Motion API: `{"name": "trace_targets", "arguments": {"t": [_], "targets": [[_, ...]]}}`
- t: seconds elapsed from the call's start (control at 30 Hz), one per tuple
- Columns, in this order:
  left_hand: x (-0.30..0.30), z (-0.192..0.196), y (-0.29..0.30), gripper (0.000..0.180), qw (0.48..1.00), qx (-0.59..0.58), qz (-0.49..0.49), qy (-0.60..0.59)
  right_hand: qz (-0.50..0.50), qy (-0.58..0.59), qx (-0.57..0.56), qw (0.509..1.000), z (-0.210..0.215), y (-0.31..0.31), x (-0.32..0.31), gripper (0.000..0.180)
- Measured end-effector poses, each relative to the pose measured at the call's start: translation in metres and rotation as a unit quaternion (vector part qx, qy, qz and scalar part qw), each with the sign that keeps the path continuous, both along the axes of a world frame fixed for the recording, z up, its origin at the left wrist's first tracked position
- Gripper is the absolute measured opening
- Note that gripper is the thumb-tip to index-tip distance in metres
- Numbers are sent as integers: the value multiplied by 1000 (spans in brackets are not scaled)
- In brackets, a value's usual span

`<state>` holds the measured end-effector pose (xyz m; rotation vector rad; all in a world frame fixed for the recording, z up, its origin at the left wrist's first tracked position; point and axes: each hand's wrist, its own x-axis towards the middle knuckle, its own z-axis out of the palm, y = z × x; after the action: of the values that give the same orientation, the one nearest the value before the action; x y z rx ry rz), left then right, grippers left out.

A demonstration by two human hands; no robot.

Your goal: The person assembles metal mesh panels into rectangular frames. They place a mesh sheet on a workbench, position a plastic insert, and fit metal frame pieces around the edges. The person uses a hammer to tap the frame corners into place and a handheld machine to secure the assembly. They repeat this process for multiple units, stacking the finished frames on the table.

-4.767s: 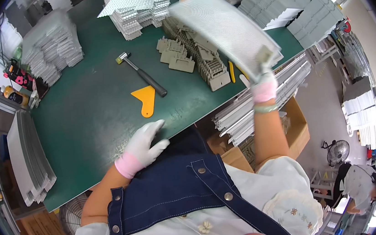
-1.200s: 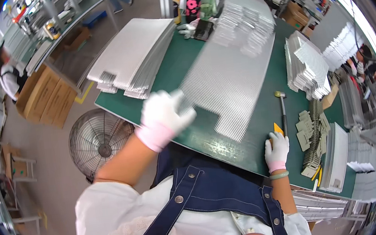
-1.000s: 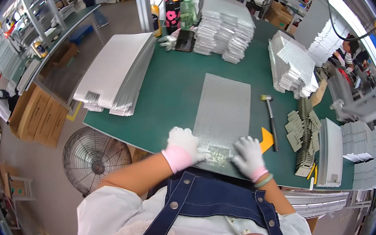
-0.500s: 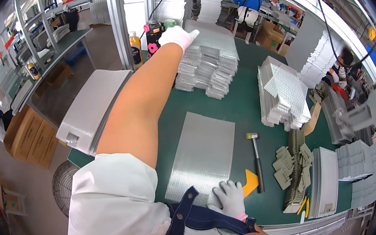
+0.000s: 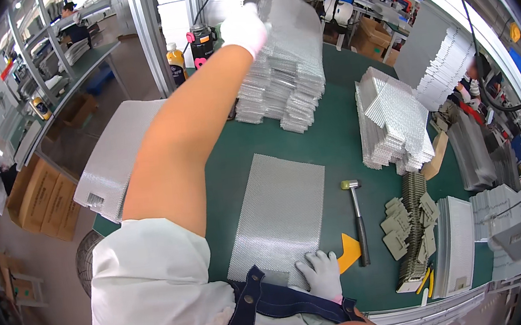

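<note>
Two gloved hands at work over a green tabletop (image 5: 334, 136). Left hand (image 5: 244, 29) stretched far out at full arm's length, fingers closed on the top silver mesh sheet (image 5: 293, 16) of the tall far stack (image 5: 281, 90), that sheet lifted and tilted above the pile. Right hand (image 5: 321, 273) close to the body, lying flat with fingers spread and open, pressing the near edge of a single flat mesh sheet (image 5: 281, 211) spread on the tabletop just in front of the apron.

Just beside the right hand, touching or nearly touching its fingers, an orange plastic scraper (image 5: 349, 249). Next to that, a small mallet (image 5: 356, 213) with a pale head and dark handle, lying lengthwise, head pointing away. Further right, a row of grey plastic end pieces (image 5: 414, 225) standing on edge, a few loose ones lying on top. Beyond those, another stack of mesh sheets (image 5: 389, 120), slightly fanned, well apart from the flat sheet. At the left edge of the tabletop, a broad pile of mesh sheets (image 5: 111, 159) overhanging the corner. Behind the far stack, a yellow bottle (image 5: 175, 60) and a dark container with a pink band (image 5: 201, 42). Cardboard boxes (image 5: 42, 198) on the floor at left; other people at benches in the background.
</note>
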<state>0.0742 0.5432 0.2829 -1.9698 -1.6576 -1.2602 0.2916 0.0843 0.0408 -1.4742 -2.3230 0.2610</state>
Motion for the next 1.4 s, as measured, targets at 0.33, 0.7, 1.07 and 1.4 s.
{"name": "trace_targets", "arguments": {"t": [0.33, 0.7, 1.07, 1.4], "targets": [[-32, -21, 38, 28, 980, -193, 40, 17, 6, -12, -8, 1000, 6, -1, -2, 58], [-54, -18, -3, 46, 944, -273, -141, -117, 1, 106, 245, 964, 168, 178, 21, 33], [-53, -38, -2, 45, 931, -224, -218, -188, -238, 147, 12, 960, 164, 439, 10, 70], [-57, -14, 7, 60, 879, -119, -324, -330, -81, 440, 210, 869, 221, 408, -16, 63]]}}
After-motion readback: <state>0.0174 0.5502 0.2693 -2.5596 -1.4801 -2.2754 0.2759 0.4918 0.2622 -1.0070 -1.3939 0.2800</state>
